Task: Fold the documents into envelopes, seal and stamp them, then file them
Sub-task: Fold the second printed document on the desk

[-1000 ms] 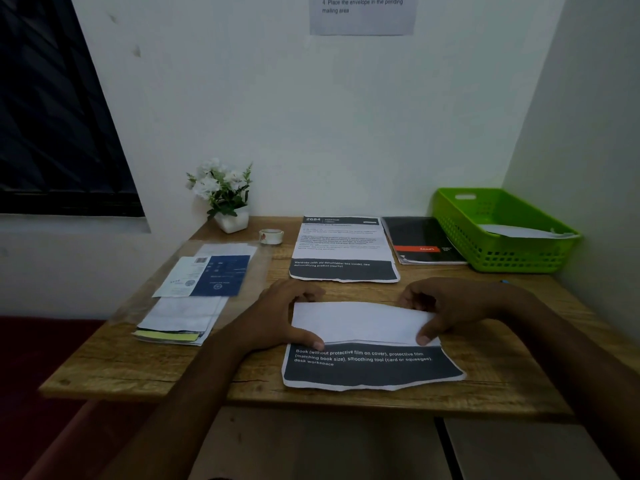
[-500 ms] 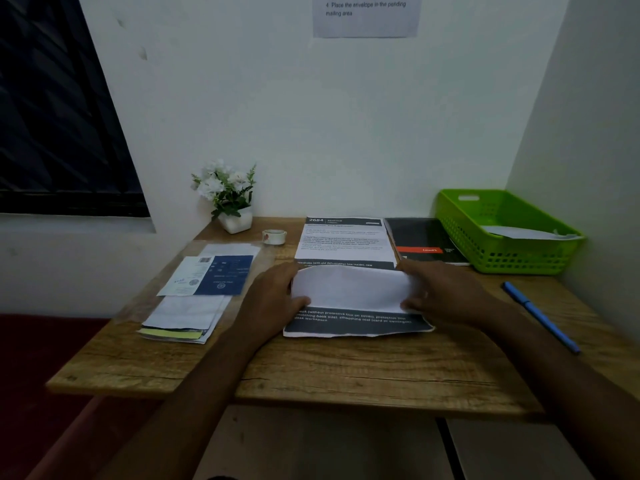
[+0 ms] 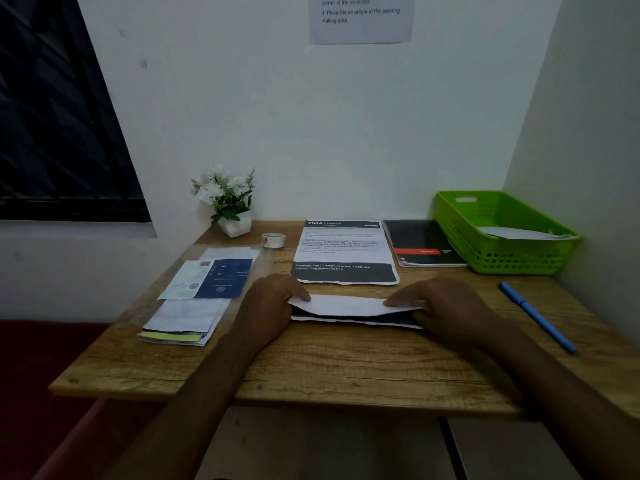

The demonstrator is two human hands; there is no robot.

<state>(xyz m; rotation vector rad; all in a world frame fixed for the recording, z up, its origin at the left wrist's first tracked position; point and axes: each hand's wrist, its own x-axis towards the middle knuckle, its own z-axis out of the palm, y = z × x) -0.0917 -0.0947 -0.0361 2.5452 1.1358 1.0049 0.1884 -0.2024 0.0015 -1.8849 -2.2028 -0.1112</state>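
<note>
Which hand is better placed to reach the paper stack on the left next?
Left hand: it holds the folded white paper sheet beside the white paper stack; the right hand is farther.

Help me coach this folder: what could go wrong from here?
1. The left hand and right hand hold the document at its ends with the layers gaping. Pressing now may set a crooked crease.
2. Its near edge looks ragged and could tear further.
3. The second sheet lies just beyond, so a forward slide might push it.
</note>
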